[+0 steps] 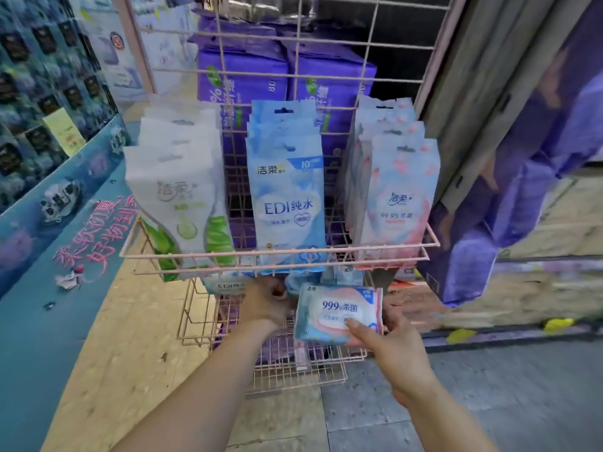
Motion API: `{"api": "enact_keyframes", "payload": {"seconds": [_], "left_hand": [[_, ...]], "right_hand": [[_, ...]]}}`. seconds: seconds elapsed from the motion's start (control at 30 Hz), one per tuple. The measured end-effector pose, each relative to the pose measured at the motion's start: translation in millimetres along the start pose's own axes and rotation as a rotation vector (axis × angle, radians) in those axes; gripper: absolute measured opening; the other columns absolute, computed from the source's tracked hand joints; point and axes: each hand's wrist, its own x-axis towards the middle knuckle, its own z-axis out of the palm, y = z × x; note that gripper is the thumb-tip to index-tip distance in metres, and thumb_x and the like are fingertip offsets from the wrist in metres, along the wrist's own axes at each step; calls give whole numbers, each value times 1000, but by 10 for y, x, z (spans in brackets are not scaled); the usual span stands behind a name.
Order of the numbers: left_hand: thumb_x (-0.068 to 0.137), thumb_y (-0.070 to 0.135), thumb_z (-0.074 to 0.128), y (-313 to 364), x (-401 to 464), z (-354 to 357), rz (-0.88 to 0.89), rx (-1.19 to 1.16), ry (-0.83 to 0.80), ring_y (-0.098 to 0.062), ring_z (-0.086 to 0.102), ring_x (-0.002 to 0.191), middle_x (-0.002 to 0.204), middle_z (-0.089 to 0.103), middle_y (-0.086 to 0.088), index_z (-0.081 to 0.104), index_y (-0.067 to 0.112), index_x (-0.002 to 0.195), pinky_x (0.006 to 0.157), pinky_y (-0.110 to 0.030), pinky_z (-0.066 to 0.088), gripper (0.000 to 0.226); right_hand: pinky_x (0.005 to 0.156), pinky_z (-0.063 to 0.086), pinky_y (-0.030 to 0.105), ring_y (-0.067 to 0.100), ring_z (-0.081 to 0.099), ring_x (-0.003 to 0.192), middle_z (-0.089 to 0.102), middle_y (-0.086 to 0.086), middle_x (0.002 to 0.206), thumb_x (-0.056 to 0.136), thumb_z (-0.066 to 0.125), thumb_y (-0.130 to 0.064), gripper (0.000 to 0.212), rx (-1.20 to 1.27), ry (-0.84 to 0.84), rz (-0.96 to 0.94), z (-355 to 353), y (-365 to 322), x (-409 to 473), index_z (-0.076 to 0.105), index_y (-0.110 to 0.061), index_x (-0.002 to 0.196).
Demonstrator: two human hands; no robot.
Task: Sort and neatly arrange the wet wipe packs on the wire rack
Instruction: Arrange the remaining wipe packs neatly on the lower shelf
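Now | right hand (396, 349) grips "999" pack (337, 313) | left hand (267, 300) curled, contents unclear

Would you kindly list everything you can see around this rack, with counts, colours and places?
Wire rack: one, pink, centre.
Green-leaf packs: a row, count unclear, white and green, upper basket left.
EDI packs: a row, count unclear, blue, upper basket middle.
Pink packs: a row, count unclear, pink and pale blue, upper basket right.
Purple packs: at least two, behind the rack.
999 pack: one, blue and pink, held at the lower basket.
Display stand: one, teal, left.
Left hand: reaching into the lower basket.
Right hand: holding the 999 pack.
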Motion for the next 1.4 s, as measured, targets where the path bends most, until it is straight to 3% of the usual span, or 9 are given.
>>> {"api": "enact_keyframes", "payload": {"seconds": [0.17,0.37,0.53,0.8,0.97,1.03,1.2,1.33,1.4], "left_hand": [[79,16,64,88,-114,-31,36,-15,79,-22,61,67,72,65,-1,63,17,71,54,-23,41,8],[75,44,73,366,-286,78,16,-44,-104,-7,56,83,86,54,20,58,35,91,76,-24,45,24],[62,52,75,393,-378,370,1,190,52,-20,48,116,119,44,2,55,33,118,98,-29,41,63],[71,20,82,293,-450,61,-59,-283,-54,-12,64,82,93,64,9,52,29,100,69,-28,52,43],[73,-1,76,-108,-526,-549,-97,-502,-34,-15,67,85,100,69,0,55,15,115,53,-16,54,49],[73,-6,74,-261,-503,-774,-110,-540,-20,-23,67,88,106,68,-9,50,17,125,56,-24,56,61],[81,3,71,-394,-445,-1070,-159,-517,7,-22,66,81,98,63,-6,41,39,126,60,-32,50,65],[81,10,71,-436,-419,-1143,-248,-584,-22,-29,69,88,115,64,-14,44,29,136,73,-43,57,64],[81,10,72,-470,-403,-1148,-270,-610,1,-30,70,87,115,65,-14,44,27,136,78,-49,57,64]], "right_hand": [[61,55,21,16,73,80,77,8,97,70,79,0,41,135,-71,11,-125,56,-30,67,-10,108],[63,59,27,19,73,86,75,10,105,25,96,-42,97,385,-14,83,-463,163,-39,66,-6,110],[64,59,26,18,72,84,75,7,105,33,94,-41,92,293,57,53,-609,166,24,65,-9,114],[67,56,25,19,72,90,75,6,107,35,93,-50,91,221,44,-6,-568,128,102,65,-13,114],[85,55,36,23,70,94,74,8,107,62,86,-27,50,186,34,-26,-503,98,278,67,-15,108],[79,56,32,20,72,91,75,7,105,77,76,-8,34,127,10,-38,-449,73,390,66,-15,109],[76,57,30,20,73,93,76,4,102,80,73,-7,35,43,-23,-48,-295,40,578,64,-15,113],[83,58,35,20,72,91,76,5,99,57,87,-41,63,-66,-59,-67,-257,62,680,65,-12,109],[82,57,39,23,72,90,76,5,99,65,85,-34,50,-187,-98,-24,-246,58,774,66,-12,106]]}}
